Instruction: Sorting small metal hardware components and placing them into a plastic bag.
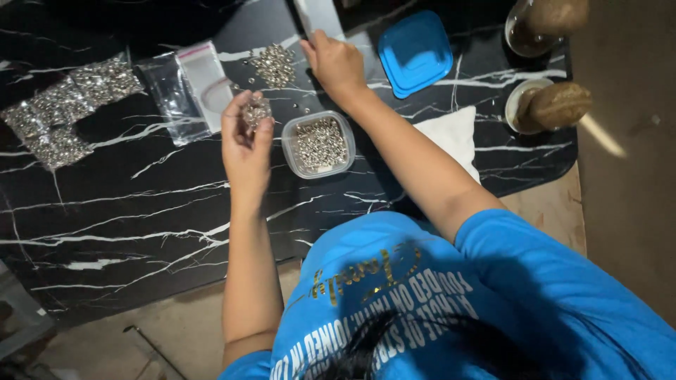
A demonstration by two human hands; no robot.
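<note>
Black white-veined marble table (141, 211) over tan floor, bearing one clear plastic tub of silver beads (319, 144) mid-table, one blue square lid (415, 53) near far edge; left hand (245, 141) cupping beads, fingers curled, right hand (336, 63) fingers pressed flat beside loose pile of silver beads (274, 65).

Silver beads (257, 110) in left hand (245, 141): curled fingers cover most, count too small to tell. Right hand (336, 63) hides near end of a grey strip (318, 15), its far end cut by top edge. Worktop (141, 211) runs off left edge. Person's lap blocks worktop's near rim.
</note>
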